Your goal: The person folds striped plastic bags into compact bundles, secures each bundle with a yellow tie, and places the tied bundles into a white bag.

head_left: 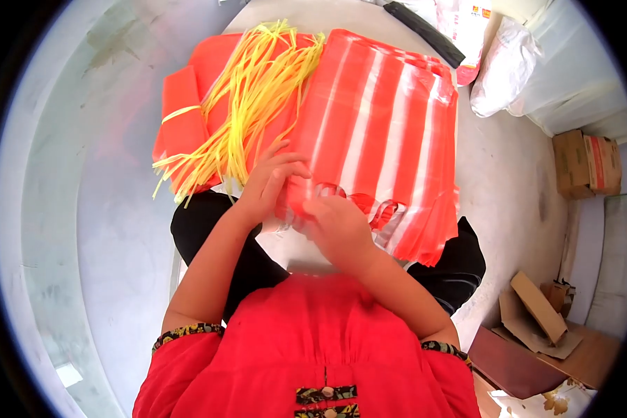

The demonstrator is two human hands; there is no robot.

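A thick stack of red-and-white striped plastic bags (pixel 380 118) lies in front of me, with its loose edges fanned at the near right. My left hand (pixel 266 182) rests at the stack's near left edge, fingers apart and touching the plastic. Close beside it, my right hand (pixel 338 228) is closed in a pinch on the near left corner of the bags; its fingertips are partly hidden. Left of the stack, a bundle of yellow plastic strips (pixel 258 104) lies spread over folded red plastic sheets (pixel 185 104).
A black roll (pixel 425 33) and a white plastic sack (pixel 505 66) lie at the far right. A cardboard box (pixel 586 164) stands at the right, and an opened carton (pixel 536 317) sits lower right. My knees are beneath the near side of the stack.
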